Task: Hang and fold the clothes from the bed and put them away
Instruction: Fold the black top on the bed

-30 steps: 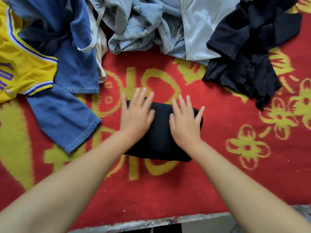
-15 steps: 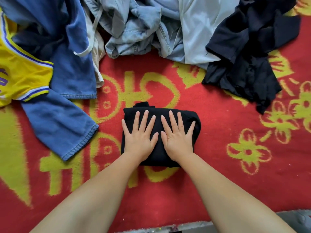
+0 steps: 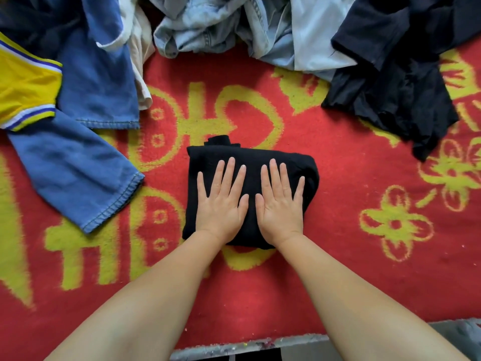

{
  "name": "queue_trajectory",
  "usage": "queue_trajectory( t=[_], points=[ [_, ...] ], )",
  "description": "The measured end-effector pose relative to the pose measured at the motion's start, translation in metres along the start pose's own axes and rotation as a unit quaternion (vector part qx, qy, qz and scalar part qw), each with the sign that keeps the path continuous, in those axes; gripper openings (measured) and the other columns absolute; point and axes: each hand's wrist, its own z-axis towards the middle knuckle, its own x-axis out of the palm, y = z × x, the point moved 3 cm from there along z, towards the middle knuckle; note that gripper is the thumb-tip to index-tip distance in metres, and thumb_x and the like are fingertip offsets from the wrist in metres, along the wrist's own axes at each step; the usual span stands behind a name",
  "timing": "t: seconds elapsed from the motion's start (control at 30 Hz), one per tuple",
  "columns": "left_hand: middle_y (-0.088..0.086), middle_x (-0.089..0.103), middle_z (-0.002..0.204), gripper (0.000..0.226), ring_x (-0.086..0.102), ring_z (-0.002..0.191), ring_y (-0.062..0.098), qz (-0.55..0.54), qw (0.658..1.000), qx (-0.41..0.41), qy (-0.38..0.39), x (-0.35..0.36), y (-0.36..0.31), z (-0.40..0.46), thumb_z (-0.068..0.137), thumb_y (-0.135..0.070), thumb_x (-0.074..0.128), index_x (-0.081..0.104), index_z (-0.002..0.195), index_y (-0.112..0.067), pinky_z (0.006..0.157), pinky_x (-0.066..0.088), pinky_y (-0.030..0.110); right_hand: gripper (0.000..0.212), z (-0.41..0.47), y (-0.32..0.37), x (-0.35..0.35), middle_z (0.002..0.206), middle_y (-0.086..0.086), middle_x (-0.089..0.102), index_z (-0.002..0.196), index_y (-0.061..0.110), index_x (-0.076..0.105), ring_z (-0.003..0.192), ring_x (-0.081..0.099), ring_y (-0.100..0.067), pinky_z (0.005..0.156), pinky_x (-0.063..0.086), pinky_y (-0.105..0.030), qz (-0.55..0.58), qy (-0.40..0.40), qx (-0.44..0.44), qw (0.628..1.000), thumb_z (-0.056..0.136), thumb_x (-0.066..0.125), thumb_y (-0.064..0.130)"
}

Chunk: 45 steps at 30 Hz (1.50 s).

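Note:
A folded black garment [image 3: 250,158] lies in a compact rectangle in the middle of the bed, on the red blanket [image 3: 338,269] with yellow patterns. My left hand [image 3: 221,201] lies flat on its left half, fingers straight and spread. My right hand [image 3: 279,203] lies flat on its right half beside the left, thumbs nearly touching. Both palms press down on the garment. A small flap of black cloth sticks out at the garment's far left corner.
Unfolded clothes lie along the far side: a yellow jersey [image 3: 23,89] and blue denim piece [image 3: 78,165] at left, light blue denim [image 3: 208,24] and a pale shirt [image 3: 317,35] in the middle, a dark garment [image 3: 395,82] at right. The bed's edge [image 3: 247,347] runs along the bottom.
Both hands have slid from the garment's far edge back toward me and come closer together, staying flat on the black garment. The view has shifted slightly.

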Motion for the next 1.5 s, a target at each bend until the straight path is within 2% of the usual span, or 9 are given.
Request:
queue_trajectory(
  t=[0.1,0.33,0.47,0.53,0.63,0.77,0.9,1.17,1.5],
  points=[
    [0.002,-0.019,0.156,0.062,-0.019,0.144,0.019,0.009,0.999,0.002,0.031,-0.014,0.000,0.000,0.095,-0.050,0.001,-0.012,0.149,-0.023,0.116,-0.007,0.055,0.058,-0.003,0.002,-0.016,0.154,0.002,-0.025,0.146,0.020,-0.017,0.138,-0.033,-0.013,0.112,-0.024,-0.048,0.010,0.021,-0.016,1.000,0.100,0.009,0.043],
    [0.012,0.019,0.158,0.083,0.017,0.146,0.027,0.052,0.971,0.230,-0.031,-0.023,0.026,-0.072,0.078,-0.036,0.062,0.026,0.150,-0.016,0.112,0.011,0.065,0.089,-0.089,0.015,-0.020,0.155,-0.011,0.029,0.148,0.016,0.035,0.145,0.023,-0.027,0.108,0.019,-0.068,-0.041,-0.016,-0.173,0.984,0.068,0.072,0.032],
    [0.013,0.022,0.156,0.081,0.024,0.143,0.031,0.088,0.980,0.169,-0.052,-0.013,0.026,-0.067,0.075,-0.004,0.055,0.024,0.150,-0.016,0.111,0.018,0.064,0.101,-0.068,0.019,-0.008,0.153,-0.008,0.034,0.147,0.025,0.032,0.141,0.031,-0.034,0.103,0.021,-0.070,-0.086,-0.020,-0.117,0.989,0.059,0.080,0.013],
    [0.016,0.029,0.153,0.069,0.030,0.140,0.033,0.092,0.982,0.150,-0.070,-0.014,0.023,-0.053,0.082,-0.003,0.041,0.027,0.148,-0.015,0.108,0.023,0.065,0.103,-0.050,0.018,-0.009,0.155,-0.008,0.030,0.149,0.026,0.027,0.142,0.026,-0.036,0.105,0.015,-0.069,-0.102,-0.026,-0.086,0.991,0.062,0.080,0.016],
    [0.017,0.032,0.152,0.073,0.030,0.140,0.035,0.099,0.987,0.127,-0.022,-0.023,0.022,-0.040,0.080,0.000,0.055,0.034,0.147,-0.018,0.105,0.026,0.067,0.087,-0.036,0.020,-0.015,0.159,-0.009,0.021,0.152,0.026,0.021,0.145,0.016,-0.038,0.109,0.008,-0.067,-0.098,-0.003,-0.062,0.993,0.079,0.066,0.011],
    [0.004,0.006,0.161,0.076,0.007,0.147,0.033,0.092,0.989,0.080,0.078,-0.049,0.028,-0.023,0.095,-0.008,0.046,0.003,0.153,-0.030,0.114,0.016,0.055,0.078,-0.024,0.023,-0.048,0.159,-0.003,0.018,0.153,0.031,0.012,0.147,0.012,-0.032,0.113,0.011,-0.060,-0.046,0.054,-0.060,0.996,0.091,0.051,0.005],
    [0.003,0.013,0.160,0.070,0.014,0.145,0.033,0.060,0.996,0.056,0.045,-0.108,0.021,-0.019,0.097,-0.009,0.044,0.007,0.152,-0.031,0.114,0.021,0.051,0.075,-0.020,0.021,-0.109,0.158,0.000,0.020,0.152,0.033,0.012,0.145,0.017,-0.029,0.113,0.019,-0.054,-0.032,0.032,-0.081,0.996,0.093,0.052,0.009],
    [0.003,0.016,0.159,0.066,0.018,0.144,0.032,0.106,0.993,-0.045,-0.021,-0.206,0.022,-0.124,0.097,-0.011,0.040,0.010,0.152,-0.032,0.111,0.023,0.053,0.076,-0.092,0.069,-0.199,0.159,-0.001,0.017,0.153,0.030,0.009,0.145,0.016,-0.031,0.113,0.022,-0.054,-0.087,-0.015,-0.229,0.969,0.094,0.054,0.015],
    [0.003,0.010,0.160,0.080,0.010,0.146,0.031,0.014,0.942,-0.333,-0.046,-0.210,0.019,-0.409,0.092,0.000,0.046,0.005,0.153,-0.032,0.115,0.017,0.054,0.079,-0.276,0.194,-0.197,0.159,-0.001,0.013,0.153,0.030,0.006,0.146,0.013,-0.030,0.114,0.021,-0.053,-0.183,0.001,-0.510,0.840,0.093,0.056,0.016]
  ],
)
